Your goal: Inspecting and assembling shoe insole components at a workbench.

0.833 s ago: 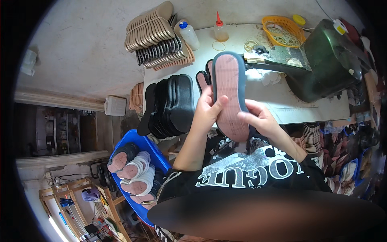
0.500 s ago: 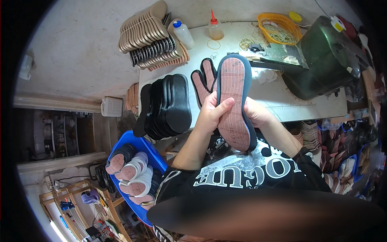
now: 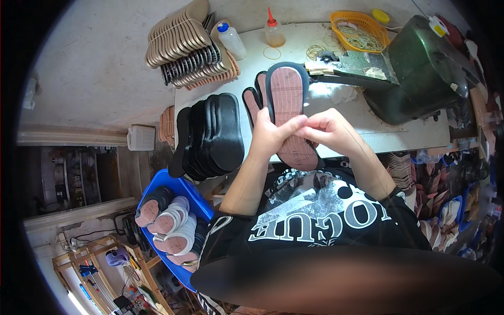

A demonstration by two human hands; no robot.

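My left hand (image 3: pixel 270 135) is wrapped round the waist of a shoe insole (image 3: pixel 287 97), its thumb across the face turned to me. This face is pinkish brown with pale lines, and a dark rim runs round it. My right hand (image 3: pixel 332 132) has thumb and fingers pinched together over the insole's right edge, touching or nearly touching the left thumb. Whatever the right fingers pinch, if anything, is too small to make out. Just behind the held insole lie two narrower black-edged insoles (image 3: pixel 252 106) on the white table (image 3: pixel 346 121), partly hidden.
Left on the table stand a row of black insoles (image 3: pixel 212 136) and a banded stack of bronze ones (image 3: pixel 176 37). Behind are two bottles (image 3: pixel 231 42), (image 3: pixel 274 34) and a yellow basket (image 3: pixel 336 26) of rubber bands. A green machine (image 3: pixel 415 73) stands right; a blue crate (image 3: pixel 191 191) lower left.
The insole has moved slightly up and left, away from my body. My right hand has left the insole's far side and come over its face, fingers pinched beside my left thumb.
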